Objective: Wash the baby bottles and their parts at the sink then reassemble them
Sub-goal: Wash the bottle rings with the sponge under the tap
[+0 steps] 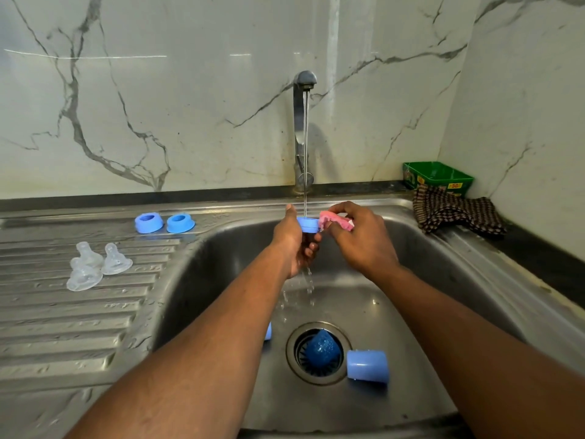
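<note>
The left hand (pixel 292 240) holds a blue ring (pixel 307 224) under the water; the right hand (pixel 361 236) pinches a pink sponge (pixel 335 220). Caps (pixel 367 365) in the sink (pixel 459 280) look unwashed, so lots is left.

Green box (pixel 438 177) in corner – checked cloth (pixel 456 213) beside.

Left hand (pixel 296 240), right hand (pixel 361 236) gripping

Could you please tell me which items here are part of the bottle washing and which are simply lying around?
Job: blue ring in left hand; pink sponge in right hand; two blue rings; clear teats; blue caps in sink; running tap.

Idle: checked cloth; green box.
</note>
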Demonstrator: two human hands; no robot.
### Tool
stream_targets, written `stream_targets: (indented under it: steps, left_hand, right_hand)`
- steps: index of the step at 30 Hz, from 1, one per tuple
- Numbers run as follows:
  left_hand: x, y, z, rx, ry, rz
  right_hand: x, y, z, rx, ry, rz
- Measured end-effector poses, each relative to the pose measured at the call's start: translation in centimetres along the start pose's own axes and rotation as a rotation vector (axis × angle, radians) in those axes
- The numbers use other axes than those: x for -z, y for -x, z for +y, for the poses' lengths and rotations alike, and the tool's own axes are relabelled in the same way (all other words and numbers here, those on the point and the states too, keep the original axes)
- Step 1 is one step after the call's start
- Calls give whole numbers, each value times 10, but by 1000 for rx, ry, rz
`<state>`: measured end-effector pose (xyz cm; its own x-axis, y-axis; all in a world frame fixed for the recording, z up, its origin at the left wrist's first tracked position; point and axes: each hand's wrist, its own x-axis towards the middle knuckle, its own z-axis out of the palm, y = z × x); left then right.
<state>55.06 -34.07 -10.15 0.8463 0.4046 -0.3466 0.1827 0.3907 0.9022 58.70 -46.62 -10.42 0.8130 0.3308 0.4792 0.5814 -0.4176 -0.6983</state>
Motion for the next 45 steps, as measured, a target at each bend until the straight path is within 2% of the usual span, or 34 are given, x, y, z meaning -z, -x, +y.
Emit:
stream_targets:
  steps: [14,19,24,30,35,38,43,45]
  left_hand:
    - [17,-5,-10,-51,-110,63]
    - [22,-10,-13,-133,-154,113]
    - [25,-9,-12,-92,-233,114]
    - [14,0,-10,5,-72,-26]
    - [3,2,-7,48,115,-69]
    - [-1,3,-7,27,149,-118]
    - [-3,-6,-8,-17,215,-106]
    - [3,-5,-5,-13,244,-161]
  right_hand:
    - [-6,3,-1,18,17,-148]
    - [-6,2,1,3,15,-138]
    - [-5,2,4,-16,17,-127]
    - [0,2,2,-23,43,-81]
    - [2,2,1,-35,31,-52]
    - [2,2,-1,-16,-3,-54]
    - [-2,4,-9,21,-61,-117]
    - [-5,6,-12,38,-47,-132]
